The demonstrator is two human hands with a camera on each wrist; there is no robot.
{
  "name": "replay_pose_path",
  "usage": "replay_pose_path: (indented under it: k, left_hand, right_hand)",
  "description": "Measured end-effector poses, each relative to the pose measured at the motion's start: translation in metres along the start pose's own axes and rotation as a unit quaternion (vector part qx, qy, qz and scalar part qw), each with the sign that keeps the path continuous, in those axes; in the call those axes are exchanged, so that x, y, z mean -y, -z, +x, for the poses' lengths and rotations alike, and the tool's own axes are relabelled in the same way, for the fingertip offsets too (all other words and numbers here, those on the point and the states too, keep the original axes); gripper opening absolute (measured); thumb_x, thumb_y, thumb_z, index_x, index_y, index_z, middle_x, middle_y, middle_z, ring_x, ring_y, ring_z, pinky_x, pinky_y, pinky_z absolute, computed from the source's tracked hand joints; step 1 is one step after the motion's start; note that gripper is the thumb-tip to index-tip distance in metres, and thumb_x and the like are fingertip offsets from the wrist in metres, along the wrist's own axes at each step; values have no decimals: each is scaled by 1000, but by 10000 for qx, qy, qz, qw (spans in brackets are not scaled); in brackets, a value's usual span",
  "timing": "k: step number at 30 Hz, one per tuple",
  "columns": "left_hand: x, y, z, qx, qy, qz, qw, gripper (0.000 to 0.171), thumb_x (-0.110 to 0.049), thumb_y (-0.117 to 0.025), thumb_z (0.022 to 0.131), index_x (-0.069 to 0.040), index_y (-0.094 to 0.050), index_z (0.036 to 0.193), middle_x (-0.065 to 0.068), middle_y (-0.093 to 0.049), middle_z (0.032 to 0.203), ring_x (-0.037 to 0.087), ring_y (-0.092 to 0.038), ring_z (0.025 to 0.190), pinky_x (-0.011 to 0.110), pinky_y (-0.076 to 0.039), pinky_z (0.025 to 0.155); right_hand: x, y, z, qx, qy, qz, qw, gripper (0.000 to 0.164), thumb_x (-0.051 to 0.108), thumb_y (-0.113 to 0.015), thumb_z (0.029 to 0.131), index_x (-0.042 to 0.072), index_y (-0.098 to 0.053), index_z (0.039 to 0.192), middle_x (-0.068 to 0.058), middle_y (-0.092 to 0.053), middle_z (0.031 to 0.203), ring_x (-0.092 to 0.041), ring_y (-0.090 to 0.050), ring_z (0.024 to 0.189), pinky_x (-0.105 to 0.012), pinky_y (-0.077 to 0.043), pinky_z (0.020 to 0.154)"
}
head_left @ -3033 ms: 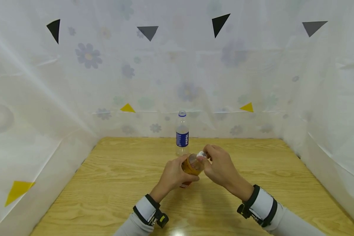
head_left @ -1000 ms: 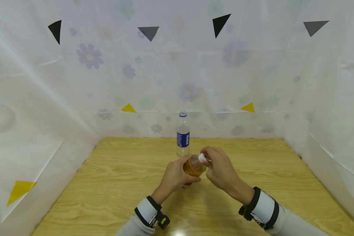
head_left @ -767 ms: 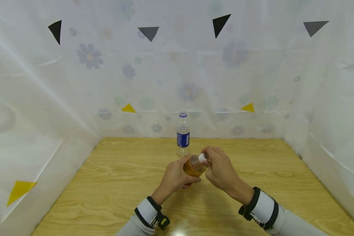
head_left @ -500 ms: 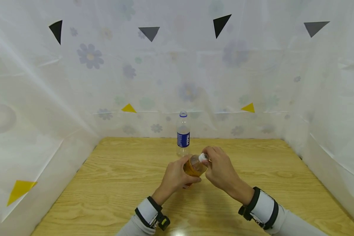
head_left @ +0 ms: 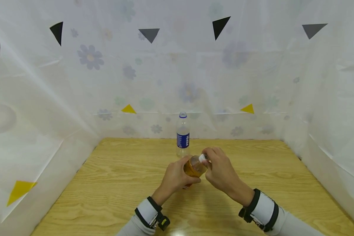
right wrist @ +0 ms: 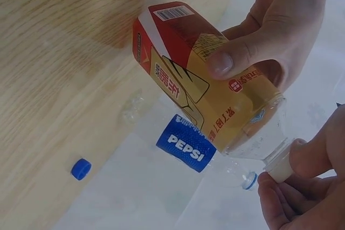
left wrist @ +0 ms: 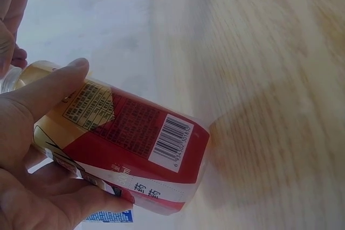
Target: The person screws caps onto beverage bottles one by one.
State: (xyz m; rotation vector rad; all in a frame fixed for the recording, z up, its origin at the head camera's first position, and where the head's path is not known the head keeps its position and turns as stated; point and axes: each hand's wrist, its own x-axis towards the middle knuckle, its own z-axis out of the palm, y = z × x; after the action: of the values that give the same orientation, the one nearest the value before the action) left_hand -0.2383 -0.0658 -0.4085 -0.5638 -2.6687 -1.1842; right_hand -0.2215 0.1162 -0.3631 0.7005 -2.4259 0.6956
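Observation:
My left hand (head_left: 174, 175) grips a tilted plastic bottle (left wrist: 135, 133) round its body. A red and gold label with a barcode wraps this bottle, and its clear shoulder points up and right in the head view. Thumb and fingers of my right hand (head_left: 221, 168) pinch the white cap (right wrist: 280, 169) at the bottle's mouth. Just behind the hands, a clear Pepsi bottle (head_left: 183, 140) with a blue label stands upright and capless; the left hand and held bottle overlap its base in the head view.
A blue cap (right wrist: 81, 169) lies on the wooden table (head_left: 121, 173) near the Pepsi bottle, as the right wrist view shows. White flowered sheeting (head_left: 165, 75) with black, grey and yellow triangles encloses the back and both sides.
Since three seconds ago, the white cap and the bottle's neck have shifted slightly right, and the cap's side now faces the head camera. Over the last second both hands stay almost still.

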Motion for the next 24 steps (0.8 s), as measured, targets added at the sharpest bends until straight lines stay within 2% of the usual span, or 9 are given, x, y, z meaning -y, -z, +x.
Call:
replay_pose_path:
  k: [7, 10, 13, 15, 18, 21, 24]
  left_hand:
    - [-2, -1, 1, 58, -111, 111, 9999, 68, -30, -92, 75, -18, -61, 134, 4, -73, 115, 21, -72, 98, 31, -59, 78]
    - [-3, 1, 2, 65, -158, 139, 9998, 69, -30, -91, 76, -15, -59, 135, 6, -73, 113, 20, -72, 96, 28, -58, 76]
    - [-5, 11, 4, -114, -27, 135, 9998, 70, -33, -90, 77, -13, -58, 135, 8, -73, 113, 21, -72, 96, 31, -59, 76]
    - [-5, 23, 9, -354, 89, 132, 9992, 71, -35, -89, 78, -12, -56, 136, 9, -73, 114, 22, -73, 95, 34, -59, 76]
    - [1, 50, 20, -814, 274, 113, 9962, 71, -37, -87, 79, -12, -55, 137, 10, -73, 113, 25, -73, 93, 38, -59, 74]
    - [18, 80, 31, -1396, 453, 244, 9889, 70, -37, -86, 79, -8, -54, 135, 13, -72, 111, 29, -73, 91, 43, -60, 73]
    - [45, 110, 39, -2009, 722, 423, 9760, 70, -38, -84, 80, -4, -53, 133, 19, -71, 114, 36, -72, 95, 49, -60, 76]
  right_hand:
    - [-4, 1, -3, -56, 41, 33, 10000, 19, -3, -70, 90, 1, -66, 107, -12, -65, 101, -25, -59, 91, -39, -55, 73]
    - [-6, 1, -4, -22, 23, 132, 9999, 24, 4, -69, 93, -1, -66, 116, -14, -67, 106, -27, -61, 97, -41, -56, 77]
    - [-8, 1, -5, -35, 19, 228, 9997, 34, 12, -67, 97, -4, -62, 127, -17, -67, 114, -31, -62, 105, -47, -56, 82]
    - [-11, 1, -5, -113, 29, 231, 9997, 37, 15, -66, 98, -4, -61, 129, -18, -67, 117, -32, -62, 108, -49, -55, 84]
    - [-15, -1, -4, -187, -14, 196, 9996, 31, 16, -66, 98, -1, -64, 124, -15, -67, 114, -32, -62, 107, -47, -54, 82]
    - [-20, -4, -4, -17, -186, 197, 9996, 28, 17, -65, 98, 2, -66, 121, -14, -67, 112, -31, -60, 106, -46, -53, 83]
    - [-26, -9, -5, 294, -391, 206, 9986, 30, 20, -64, 99, 2, -65, 124, -15, -67, 112, -31, -59, 106, -47, -52, 84]
